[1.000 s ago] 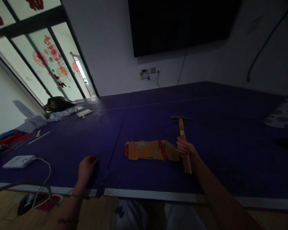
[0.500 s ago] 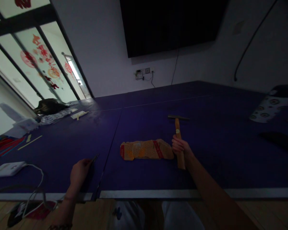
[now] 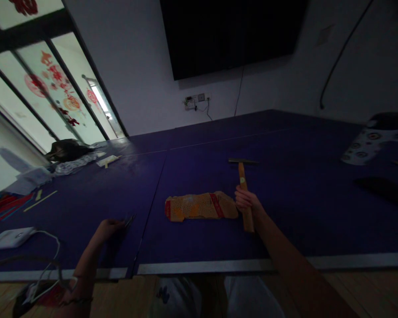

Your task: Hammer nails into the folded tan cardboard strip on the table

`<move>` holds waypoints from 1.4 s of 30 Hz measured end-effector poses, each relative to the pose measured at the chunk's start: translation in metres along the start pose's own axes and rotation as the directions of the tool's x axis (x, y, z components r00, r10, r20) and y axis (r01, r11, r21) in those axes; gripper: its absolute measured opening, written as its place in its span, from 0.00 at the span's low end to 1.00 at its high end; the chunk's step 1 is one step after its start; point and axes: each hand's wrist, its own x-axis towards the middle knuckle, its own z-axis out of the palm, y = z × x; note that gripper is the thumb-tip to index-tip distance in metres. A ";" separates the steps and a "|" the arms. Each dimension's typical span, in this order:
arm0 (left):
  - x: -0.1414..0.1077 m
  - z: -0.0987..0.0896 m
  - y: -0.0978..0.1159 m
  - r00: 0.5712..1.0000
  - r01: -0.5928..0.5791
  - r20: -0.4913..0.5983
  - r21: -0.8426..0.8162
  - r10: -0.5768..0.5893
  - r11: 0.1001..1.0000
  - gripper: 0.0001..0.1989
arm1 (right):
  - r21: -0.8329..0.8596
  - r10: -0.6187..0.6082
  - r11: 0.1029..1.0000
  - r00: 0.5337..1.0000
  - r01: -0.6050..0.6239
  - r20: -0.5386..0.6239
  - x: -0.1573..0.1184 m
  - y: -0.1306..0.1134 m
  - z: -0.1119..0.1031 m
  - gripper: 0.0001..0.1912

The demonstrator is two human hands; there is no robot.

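Note:
My right hand (image 3: 247, 201) is wrapped around the wooden handle of a hammer (image 3: 243, 174). The hammer lies nearly lengthwise away from me, its thin dark metal head at the far end. Just left of that hand, a flattened piece of brown cardboard (image 3: 199, 206) with red bands rests on the purple table (image 3: 192, 243). Farther left, my left hand (image 3: 110, 229) is low over the tabletop, fingers pinched together at some thin, dark metal pieces (image 3: 130, 220). They are too small to name surely, and the fingertips partly hide them.
A white box-shaped device (image 3: 11, 238) with a cable lies at the left edge, near red and blue strips (image 3: 11, 207). A black bag (image 3: 68, 150) sits far left. On the right stand a patterned cylinder (image 3: 360, 145) and a dark object (image 3: 384, 190).
My left hand has shifted slightly left and its wrist has turned flatter, while the metal pieces stay almost in place. The right hand keeps the hammer; the whole view has shifted slightly.

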 end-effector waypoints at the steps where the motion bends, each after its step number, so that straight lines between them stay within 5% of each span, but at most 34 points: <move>1: -0.004 0.001 0.002 0.999 -0.016 -0.033 -0.075 0.014 0.997 0.16 | 0.011 -0.001 1.000 1.000 0.001 0.022 0.000 0.001 -0.001 0.11; 7: -0.025 0.027 0.036 0.942 -0.295 -0.286 -0.450 0.177 0.843 0.19 | 0.044 0.016 0.999 0.992 -0.022 0.129 0.001 0.001 -0.007 0.10; 14: -0.032 0.111 0.114 0.908 -0.381 -0.107 -0.609 0.404 0.696 0.17 | 0.026 0.042 0.999 0.983 -0.048 0.178 0.004 0.001 -0.013 0.06; 20: -0.027 0.180 0.161 0.754 -0.597 0.093 -0.314 0.650 0.738 0.05 | -0.020 0.069 0.998 0.983 -0.067 0.170 0.003 0.002 -0.013 0.04; 25: -0.025 0.205 0.161 0.696 -0.683 0.179 -0.135 0.696 0.718 0.05 | -0.050 0.094 0.995 0.981 -0.087 0.168 0.005 0.004 -0.015 0.03; 42: -0.026 0.222 0.149 0.724 -0.687 0.040 -0.046 0.688 0.725 0.07 | -0.064 0.180 0.983 0.960 -0.170 0.214 0.006 0.005 -0.022 0.04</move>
